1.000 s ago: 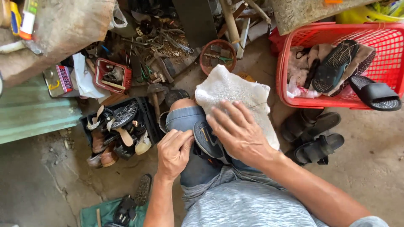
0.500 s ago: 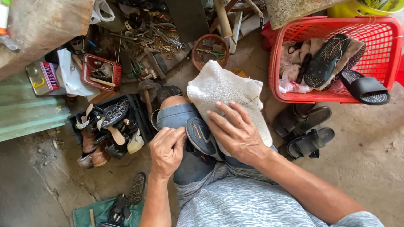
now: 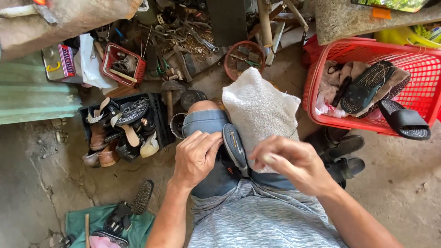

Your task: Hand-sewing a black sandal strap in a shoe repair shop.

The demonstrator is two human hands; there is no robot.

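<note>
The person sat with a dark sandal [image 3: 235, 149] standing on its edge between the knees, sole side turned toward the left hand [image 3: 196, 158]. That hand was curled shut against the sandal's left side, fingers bent over it, apparently to brace it upright on the lap. The right hand [image 3: 294, 163] hovered just right of the sandal with its fingers drawn together around something small and pale at the tips; what it was could not be told.

A white towel [image 3: 259, 112] lay over the right thigh, directly beyond and right of the sandal, probably as padding to protect the jeans [image 3: 206, 121]. To the sandal's right stood a red plastic basket [image 3: 413, 55] holding more footwear and cloth, with a black slide [image 3: 404, 120] hanging over its rim. A pair of black sandals [image 3: 342, 154] lay on the concrete floor [image 3: 404, 193] between the basket and the knee. Left of the sandal, a black crate [image 3: 158, 115] held assorted shoes, and beyond it a small red tray [image 3: 123, 64] and scattered tools lay within reach.
</note>
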